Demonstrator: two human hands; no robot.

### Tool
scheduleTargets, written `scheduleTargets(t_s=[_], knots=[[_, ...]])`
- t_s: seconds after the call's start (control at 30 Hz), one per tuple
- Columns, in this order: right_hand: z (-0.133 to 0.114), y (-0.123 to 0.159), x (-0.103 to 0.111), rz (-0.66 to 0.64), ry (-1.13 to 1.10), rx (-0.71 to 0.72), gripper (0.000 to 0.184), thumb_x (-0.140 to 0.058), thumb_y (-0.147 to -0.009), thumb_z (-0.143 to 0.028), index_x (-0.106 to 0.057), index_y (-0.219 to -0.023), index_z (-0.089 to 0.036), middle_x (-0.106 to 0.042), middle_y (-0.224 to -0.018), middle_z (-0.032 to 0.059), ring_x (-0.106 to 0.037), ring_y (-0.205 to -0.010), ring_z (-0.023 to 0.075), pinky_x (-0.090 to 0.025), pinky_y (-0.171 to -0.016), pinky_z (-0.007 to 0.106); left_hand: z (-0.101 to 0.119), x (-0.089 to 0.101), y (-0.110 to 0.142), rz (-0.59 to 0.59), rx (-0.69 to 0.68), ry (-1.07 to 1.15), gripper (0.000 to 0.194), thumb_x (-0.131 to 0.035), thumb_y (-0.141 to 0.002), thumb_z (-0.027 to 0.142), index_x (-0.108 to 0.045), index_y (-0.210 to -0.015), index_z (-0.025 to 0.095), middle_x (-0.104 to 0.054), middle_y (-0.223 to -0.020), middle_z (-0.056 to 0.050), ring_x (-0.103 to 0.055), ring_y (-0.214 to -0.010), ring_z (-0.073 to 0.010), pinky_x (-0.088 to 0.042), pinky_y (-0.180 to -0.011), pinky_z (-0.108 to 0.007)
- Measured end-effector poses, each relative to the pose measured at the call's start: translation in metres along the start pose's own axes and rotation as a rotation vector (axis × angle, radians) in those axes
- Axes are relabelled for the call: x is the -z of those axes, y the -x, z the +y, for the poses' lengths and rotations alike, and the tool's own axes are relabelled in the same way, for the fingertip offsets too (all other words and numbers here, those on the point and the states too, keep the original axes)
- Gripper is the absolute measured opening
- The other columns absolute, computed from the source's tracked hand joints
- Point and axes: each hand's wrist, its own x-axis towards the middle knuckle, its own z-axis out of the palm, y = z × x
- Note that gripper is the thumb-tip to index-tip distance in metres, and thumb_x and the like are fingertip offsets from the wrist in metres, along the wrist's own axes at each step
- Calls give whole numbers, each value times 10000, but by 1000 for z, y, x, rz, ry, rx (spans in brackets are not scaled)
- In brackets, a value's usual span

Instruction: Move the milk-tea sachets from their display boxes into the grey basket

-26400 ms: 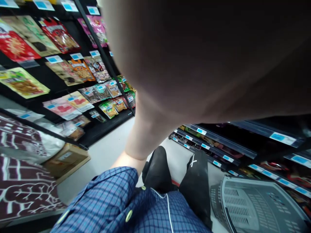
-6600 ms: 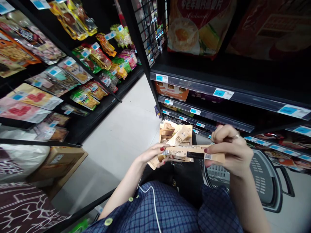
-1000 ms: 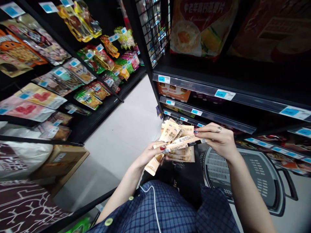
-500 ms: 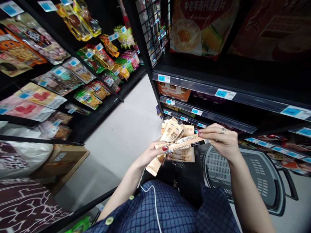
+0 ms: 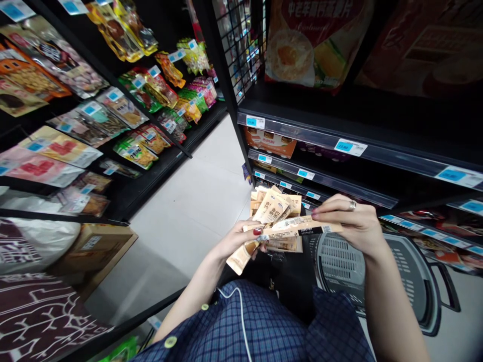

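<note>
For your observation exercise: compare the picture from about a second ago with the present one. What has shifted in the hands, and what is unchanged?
The right hand has drawn the top sachet slightly right and down, flatter across the bundle. The left hand still grips the fanned bundle from below. The basket on the floor and the shelves are as before.
</note>
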Motion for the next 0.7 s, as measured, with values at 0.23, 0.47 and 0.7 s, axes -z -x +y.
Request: scheduleTargets(t_s=[0.23,0.47,0.7], knots=[[-36,-12,-6,82,-236,-150,73,-677,-786,-216,-719,-726,-218,-658,-693,25,-618,-651,146,-509,-559,268,-23,3,-7,5,-127,-119,730,-441,-709,793,-697,-749,110,-654,-759,-107,-594,-632,-181,-497,-633,-299],[-27,-27,-45,26,-340,-688,295,-651,-761,-434,-648,-677,-151,-640,-596,26,-592,-486,157,-489,-459,268,-24,-7,-8,-41,-290,-252,661,-590,-624,749,-733,-843,142,-656,-870,-95,-560,-919,-286,-439,-840,-356],[8,-27,-62,194,251,-571,212,-556,-822,-358,-576,-723,-171,-616,-671,37,-573,-590,159,-454,-580,285,-20,-7,-10,46,-85,79,514,-723,-617,246,-621,-1117,183,-647,-874,-32,-592,-675,-168,-479,-601,-255]])
